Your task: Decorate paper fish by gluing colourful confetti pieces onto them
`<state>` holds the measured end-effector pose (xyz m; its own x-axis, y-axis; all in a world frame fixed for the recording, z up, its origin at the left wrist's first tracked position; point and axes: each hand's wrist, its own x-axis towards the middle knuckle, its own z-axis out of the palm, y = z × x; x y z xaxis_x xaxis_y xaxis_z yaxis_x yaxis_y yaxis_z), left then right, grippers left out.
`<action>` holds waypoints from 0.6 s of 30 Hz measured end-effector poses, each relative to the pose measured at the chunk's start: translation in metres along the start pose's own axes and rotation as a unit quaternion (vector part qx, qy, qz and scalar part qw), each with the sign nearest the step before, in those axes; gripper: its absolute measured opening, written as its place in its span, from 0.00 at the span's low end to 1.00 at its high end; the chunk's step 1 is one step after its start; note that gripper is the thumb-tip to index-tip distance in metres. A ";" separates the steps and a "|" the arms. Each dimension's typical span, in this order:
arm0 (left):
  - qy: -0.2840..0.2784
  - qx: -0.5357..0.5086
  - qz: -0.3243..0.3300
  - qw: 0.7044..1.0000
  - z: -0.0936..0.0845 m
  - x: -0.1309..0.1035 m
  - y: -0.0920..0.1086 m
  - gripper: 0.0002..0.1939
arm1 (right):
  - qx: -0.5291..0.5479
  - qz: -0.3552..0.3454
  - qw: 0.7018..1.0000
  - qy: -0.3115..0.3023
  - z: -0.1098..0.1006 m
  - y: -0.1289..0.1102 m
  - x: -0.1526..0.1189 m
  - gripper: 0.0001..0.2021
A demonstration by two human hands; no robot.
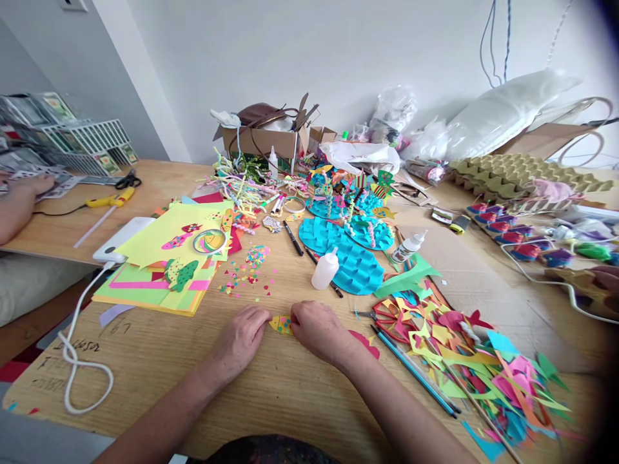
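Both bare hands meet over the wood-grained desk (193,412), here seen from the wearer's viewpoint; clock directions are taken from the fish. The small yellow paper fish with coloured dots (281,324) lies between the hands, at the near centre of the desk. The left hand (242,335), at 9 o'clock, has its fingers closed on the head end; the right hand (316,328), at 3 o'clock, has its fingers curled closed on the opposite end, partly hiding it. A translucent white squeeze bottle (325,274) stands upright at 1 o'clock, multicoloured paper confetti (256,256) lies scattered at 11 o'clock, and mixed paper offcuts (442,334) spread toward 3 o'clock, beyond the right forearm.
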<state>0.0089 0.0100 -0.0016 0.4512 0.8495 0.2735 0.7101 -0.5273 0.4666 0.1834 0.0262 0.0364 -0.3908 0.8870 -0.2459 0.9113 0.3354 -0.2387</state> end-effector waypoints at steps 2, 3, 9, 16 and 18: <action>0.000 0.001 0.002 1.000 -0.001 0.000 0.001 0.11 | -0.001 0.000 1.000 0.001 0.000 0.000 0.000 0.10; -0.001 0.002 0.002 1.000 -0.001 0.000 0.001 0.11 | -0.001 0.000 1.000 0.001 0.001 0.000 0.001 0.10; -0.005 0.008 0.002 1.000 0.000 -0.001 0.000 0.10 | 0.004 0.003 1.000 0.004 0.002 0.001 0.002 0.10; -0.002 0.008 0.011 1.000 0.000 -0.001 0.000 0.10 | 0.021 0.003 1.000 0.012 0.002 0.001 0.001 0.10; -0.005 0.012 0.010 1.000 -0.001 -0.001 0.000 0.10 | 0.029 0.002 0.999 0.012 0.001 0.003 -0.001 0.10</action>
<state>0.0083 0.0095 -0.0010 0.4700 0.8388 0.2748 0.7132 -0.5444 0.4416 0.1864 0.0262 0.0351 -0.3825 0.8961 -0.2252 0.9038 0.3123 -0.2925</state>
